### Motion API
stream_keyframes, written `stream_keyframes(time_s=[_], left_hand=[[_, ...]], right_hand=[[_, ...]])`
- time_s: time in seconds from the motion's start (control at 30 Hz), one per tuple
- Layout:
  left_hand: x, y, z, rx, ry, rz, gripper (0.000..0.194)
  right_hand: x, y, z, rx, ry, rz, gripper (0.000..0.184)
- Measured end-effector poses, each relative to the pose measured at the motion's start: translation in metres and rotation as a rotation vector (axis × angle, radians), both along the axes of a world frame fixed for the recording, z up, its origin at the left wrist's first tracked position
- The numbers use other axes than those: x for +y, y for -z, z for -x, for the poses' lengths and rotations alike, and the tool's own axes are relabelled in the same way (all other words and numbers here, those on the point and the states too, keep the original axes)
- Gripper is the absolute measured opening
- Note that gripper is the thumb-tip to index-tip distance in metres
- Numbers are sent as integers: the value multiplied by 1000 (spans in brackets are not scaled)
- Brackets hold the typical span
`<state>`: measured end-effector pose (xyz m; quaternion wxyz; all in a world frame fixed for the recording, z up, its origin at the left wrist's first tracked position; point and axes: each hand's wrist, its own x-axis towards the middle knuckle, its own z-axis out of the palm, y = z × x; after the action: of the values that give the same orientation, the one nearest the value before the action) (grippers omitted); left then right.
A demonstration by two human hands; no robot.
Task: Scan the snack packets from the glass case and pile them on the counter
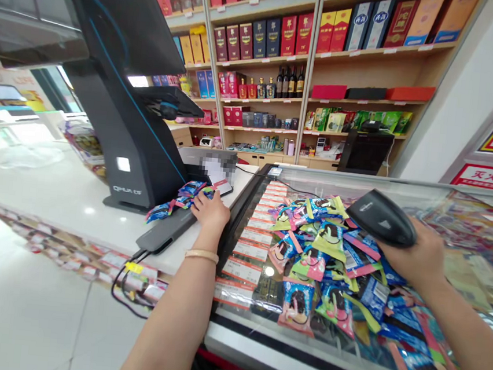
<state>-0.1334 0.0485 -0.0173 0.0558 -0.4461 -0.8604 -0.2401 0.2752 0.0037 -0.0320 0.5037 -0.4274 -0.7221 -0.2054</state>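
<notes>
Right hand [425, 254], right of centre, is closed around a black scanner [383, 217], long axis slanting to upper left, above heaped packets [328, 239] on the glass counter [252, 351]. Left hand [212, 208], left of centre, fingers spread, lies nearer the smaller packet cluster [161, 210]; contact cannot be confirmed. Stocked shelves [370, 75] line the upper frame.

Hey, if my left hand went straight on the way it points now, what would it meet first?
Most likely the small blue snack packets beside the black stand. Your left hand seems right at them, though depth makes it hard to say whether it touches.
</notes>
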Motion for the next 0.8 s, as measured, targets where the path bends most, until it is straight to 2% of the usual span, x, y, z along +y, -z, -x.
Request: stream_keyframes(time_s=[0.13, 0.37, 0.47, 0.53, 0.6, 0.67, 0.73, 0.8], left_hand=[[3, 7, 10, 3, 8, 53, 47], [-1, 2, 10, -1, 61, 24, 46], [0, -3, 7, -40, 107, -63, 48], [3, -7, 2, -144, 151, -199, 48], [6, -12, -8, -355, 234, -374, 43], [6, -15, -22, -704, 360, -514, 33], [2, -17, -39, -1133, 482, -550, 30], [-4, -18, -55, -1511, 535, -519, 36]], right_hand=[[-1, -1, 2, -12, -22, 0, 17], [1, -1, 2, -8, -24, -22, 18], [2, -1, 2, -12, -17, -37, 17], [2, -1, 2, -12, -6, -45, 17], [2, -2, 3, -5, 3, -45, 16], [1, -2, 4, 0, 0, -33, 17], [1, -3, 4, 6, -12, -20, 21], [1, -3, 5, 12, -30, -11, 25]])
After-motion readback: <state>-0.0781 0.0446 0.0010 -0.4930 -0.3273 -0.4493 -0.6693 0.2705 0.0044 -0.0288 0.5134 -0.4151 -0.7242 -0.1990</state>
